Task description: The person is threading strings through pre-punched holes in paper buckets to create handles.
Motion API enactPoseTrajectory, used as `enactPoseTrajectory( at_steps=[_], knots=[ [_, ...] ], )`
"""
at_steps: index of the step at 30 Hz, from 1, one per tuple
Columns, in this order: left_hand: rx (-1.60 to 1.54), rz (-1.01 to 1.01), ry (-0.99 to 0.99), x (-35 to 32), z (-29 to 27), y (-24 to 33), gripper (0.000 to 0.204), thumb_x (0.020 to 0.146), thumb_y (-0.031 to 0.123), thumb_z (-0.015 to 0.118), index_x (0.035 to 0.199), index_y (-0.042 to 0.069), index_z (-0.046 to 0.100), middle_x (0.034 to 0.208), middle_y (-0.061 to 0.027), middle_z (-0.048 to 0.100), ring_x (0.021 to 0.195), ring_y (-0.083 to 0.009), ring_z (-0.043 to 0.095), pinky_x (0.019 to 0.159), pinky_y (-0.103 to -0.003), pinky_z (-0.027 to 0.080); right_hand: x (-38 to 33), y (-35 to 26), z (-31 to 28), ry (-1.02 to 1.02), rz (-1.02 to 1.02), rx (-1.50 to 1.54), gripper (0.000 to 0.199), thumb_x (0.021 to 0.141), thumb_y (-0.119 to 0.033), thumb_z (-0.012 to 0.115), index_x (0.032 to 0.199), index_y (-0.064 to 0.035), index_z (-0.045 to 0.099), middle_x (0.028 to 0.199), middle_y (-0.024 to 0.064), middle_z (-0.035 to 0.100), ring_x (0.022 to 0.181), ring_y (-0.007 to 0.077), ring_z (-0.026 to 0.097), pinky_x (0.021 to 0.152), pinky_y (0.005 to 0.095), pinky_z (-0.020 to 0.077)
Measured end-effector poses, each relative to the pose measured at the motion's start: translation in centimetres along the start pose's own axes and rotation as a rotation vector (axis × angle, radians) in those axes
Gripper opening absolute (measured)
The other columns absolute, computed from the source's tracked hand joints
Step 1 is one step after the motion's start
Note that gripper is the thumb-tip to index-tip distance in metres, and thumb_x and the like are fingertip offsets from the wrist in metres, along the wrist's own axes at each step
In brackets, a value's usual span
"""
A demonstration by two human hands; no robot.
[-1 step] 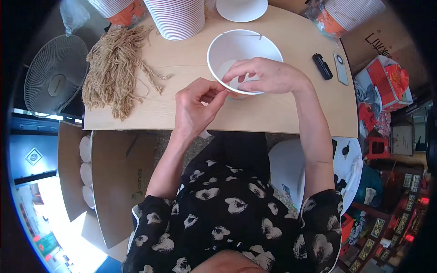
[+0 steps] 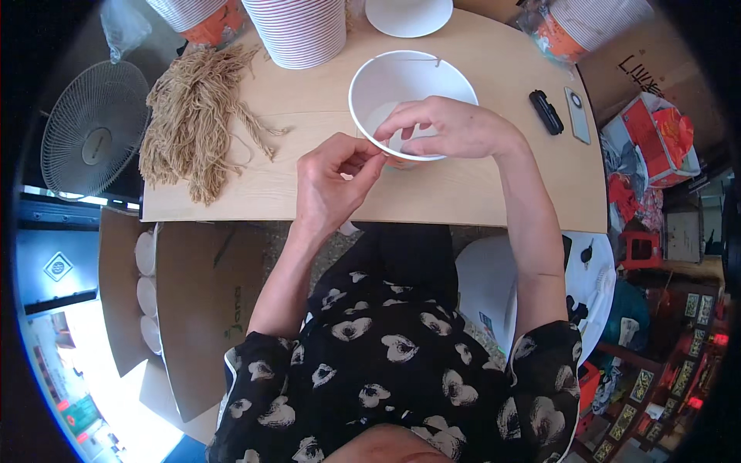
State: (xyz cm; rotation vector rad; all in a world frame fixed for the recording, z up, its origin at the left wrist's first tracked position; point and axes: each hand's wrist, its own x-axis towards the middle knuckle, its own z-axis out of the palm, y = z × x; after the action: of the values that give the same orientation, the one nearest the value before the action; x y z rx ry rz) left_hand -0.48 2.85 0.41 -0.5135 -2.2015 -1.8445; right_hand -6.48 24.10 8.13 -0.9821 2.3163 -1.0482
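A white paper bucket (image 2: pixel 451 85) stands upright near the middle of the table, with a thin cord (image 2: pixel 405 59) across its far rim. My left hand (image 2: pixel 340 174) is at the near left rim, thumb and forefinger pressed together on the outside; what they pinch is too small to make out. Over the bucket's near right side reaches my right hand (image 2: pixel 455 127), its fingers bent down inside. Its forefinger touches the near rim beside my left fingertips, and its thumb stays apart from the forefinger. Part of the near rim is hidden by my hands.
Tan cords (image 2: pixel 197 123) lie heaped at the left. Tall stacked buckets (image 2: pixel 297 31) and a white bowl-shaped container (image 2: pixel 409 17) stand at the back. On the right are a black case (image 2: pixel 546 113) and a phone (image 2: pixel 577 116). An open carton (image 2: pixel 197 309) stands below the table's left edge.
The bucket has shifted very slightly to the left. Both hands keep nearly the same place and shape.
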Motion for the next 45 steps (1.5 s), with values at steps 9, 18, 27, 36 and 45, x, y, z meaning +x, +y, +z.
enactPoseTrajectory(
  at_steps=[9,18,27,36,45],
  knots=[
    [0.006,-0.023,-0.015,0.0,-0.1,0.1,0.009,0.082,-0.001,0.076,0.090,-0.003,0.072,0.080,-0.0077,0.071,0.067,-0.0118,0.068,0.061,-0.025,0.057,0.5,1.2,-0.1,-0.050,0.071,0.097,0.018,0.086,-0.007,0.066,0.101,-0.0009,0.072,0.088,0.0038,0.071,0.083,0.0123,0.063,0.083,0.0290,0.0498],
    [0.005,-0.041,-0.036,0.0,-0.1,0.3,0.010,0.083,-0.001,0.076,0.091,-0.003,0.071,0.081,-0.0083,0.071,0.068,-0.0113,0.068,0.062,-0.024,0.057,0.2,0.7,0.4,0.003,0.010,0.127,0.029,0.090,-0.007,0.060,0.117,0.0015,0.066,0.098,0.0110,0.071,0.091,0.0154,0.066,0.087,0.0317,0.0516],
    [0.017,-0.046,-0.049,0.0,0.0,0.0,0.009,0.083,0.000,0.077,0.089,-0.003,0.071,0.080,-0.0072,0.071,0.067,-0.0108,0.068,0.062,-0.024,0.056,0.4,1.2,-0.1,-0.069,0.045,0.166,0.018,0.083,-0.002,0.067,0.099,0.0015,0.073,0.082,0.0038,0.072,0.076,0.0085,0.065,0.072,0.0255,0.0525],
    [0.380,0.191,0.012,1.0,-1.9,0.5,0.013,0.079,-0.005,0.074,0.089,0.001,0.071,0.095,-0.0111,0.067,0.075,-0.0187,0.069,0.064,-0.029,0.056,0.5,0.7,0.3,0.066,0.039,0.022,0.008,0.085,-0.005,0.068,0.090,0.0015,0.070,0.077,0.0069,0.069,0.073,0.0132,0.064,0.070,0.0279,0.0514],
    [0.121,0.325,0.173,9.3,-3.0,4.4,0.013,0.085,0.009,0.078,0.097,0.007,0.078,0.079,-0.0022,0.064,0.065,-0.0083,0.055,0.059,-0.024,0.046,1.1,-0.4,1.9,0.331,0.091,0.009,0.009,0.088,-0.006,0.068,0.092,0.0016,0.067,0.082,0.0051,0.068,0.078,0.0120,0.062,0.076,0.0293,0.0512]
  ],
)
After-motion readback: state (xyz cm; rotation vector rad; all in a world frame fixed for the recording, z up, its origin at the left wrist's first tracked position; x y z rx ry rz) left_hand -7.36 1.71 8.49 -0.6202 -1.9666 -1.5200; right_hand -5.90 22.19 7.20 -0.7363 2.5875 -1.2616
